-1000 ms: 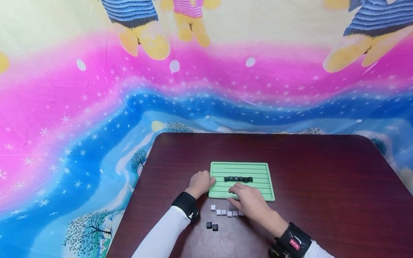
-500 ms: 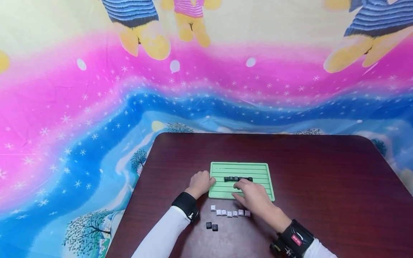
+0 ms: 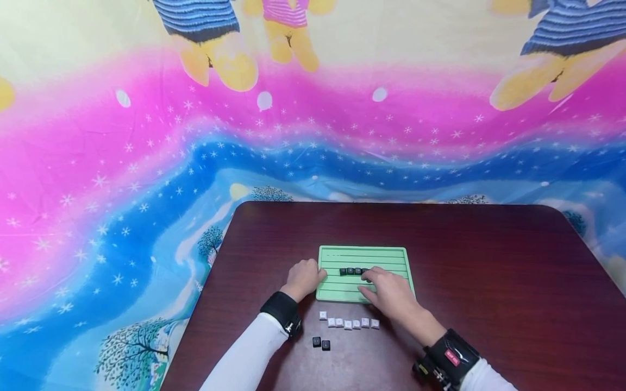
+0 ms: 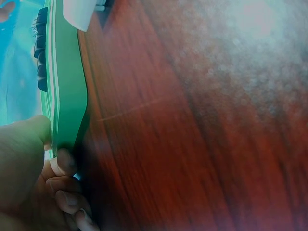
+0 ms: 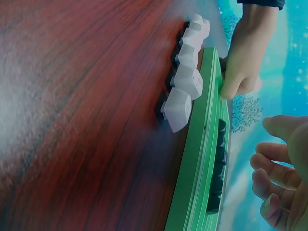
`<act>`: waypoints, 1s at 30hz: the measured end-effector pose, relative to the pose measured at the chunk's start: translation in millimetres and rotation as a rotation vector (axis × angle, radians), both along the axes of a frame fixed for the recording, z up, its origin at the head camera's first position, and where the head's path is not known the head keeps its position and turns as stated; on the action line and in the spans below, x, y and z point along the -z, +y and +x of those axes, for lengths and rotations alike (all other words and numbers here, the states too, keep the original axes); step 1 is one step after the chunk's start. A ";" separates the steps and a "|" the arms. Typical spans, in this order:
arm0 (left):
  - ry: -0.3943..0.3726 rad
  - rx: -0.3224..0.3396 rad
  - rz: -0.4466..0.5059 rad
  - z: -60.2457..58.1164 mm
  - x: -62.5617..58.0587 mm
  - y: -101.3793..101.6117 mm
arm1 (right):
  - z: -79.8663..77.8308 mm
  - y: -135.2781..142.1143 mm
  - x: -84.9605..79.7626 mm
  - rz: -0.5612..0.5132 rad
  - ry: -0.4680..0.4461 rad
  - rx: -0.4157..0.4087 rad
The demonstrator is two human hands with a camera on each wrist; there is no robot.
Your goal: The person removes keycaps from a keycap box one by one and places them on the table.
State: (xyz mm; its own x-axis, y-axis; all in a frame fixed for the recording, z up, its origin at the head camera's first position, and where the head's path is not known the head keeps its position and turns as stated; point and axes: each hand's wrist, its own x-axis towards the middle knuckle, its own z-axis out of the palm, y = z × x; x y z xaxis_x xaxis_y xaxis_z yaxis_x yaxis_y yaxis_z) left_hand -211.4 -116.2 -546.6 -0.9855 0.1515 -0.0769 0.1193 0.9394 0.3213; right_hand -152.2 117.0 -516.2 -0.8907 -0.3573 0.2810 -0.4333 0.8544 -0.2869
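A green ridged tray (image 3: 337, 293) lies on the table, bearing a row of black keycaps (image 3: 350, 271). My left hand (image 3: 302, 278) grips the tray's left edge, thumb on top and fingers curled at its side in the left wrist view. Over the row's right end is my right hand (image 3: 388, 290), its fingers loosely bent and covering the last keycaps in the head view. The right wrist view shows its thumb apart from its fingers, with nothing between them. In front of the tray sit several white keycaps (image 3: 348, 325) in an uneven line.
Two more black keycaps (image 3: 326, 345) lie nearer me than the white ones. The dark red wooden table (image 3: 489, 260) extends to both sides and behind the tray. A printed cloth (image 3: 313, 125) hangs at its far edge.
My right hand has moved rightward along the black row, uncovering the right end of the white line and covering the row's right end. My left hand has stayed at the tray's edge.
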 end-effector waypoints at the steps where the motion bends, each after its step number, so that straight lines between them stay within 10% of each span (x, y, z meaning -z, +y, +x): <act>1: 0.003 -0.001 0.000 0.0 0.2 -0.1 | -0.6 0.7 0.3 -0.001 -0.003 0.003; 30: 0.012 0.006 -0.013 0.4 0.7 -0.1 | -15.3 24.8 0.1 -0.013 -0.091 0.055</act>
State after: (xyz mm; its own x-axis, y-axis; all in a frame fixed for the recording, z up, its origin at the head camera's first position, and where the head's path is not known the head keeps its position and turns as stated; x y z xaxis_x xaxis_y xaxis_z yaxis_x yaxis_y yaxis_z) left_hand -211.0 -116.3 -547.4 -0.9854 0.1564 -0.0669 0.1287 0.9426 0.3080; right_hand -167.5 141.8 -516.4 -0.9308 -0.3043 0.2026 -0.3578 0.8718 -0.3345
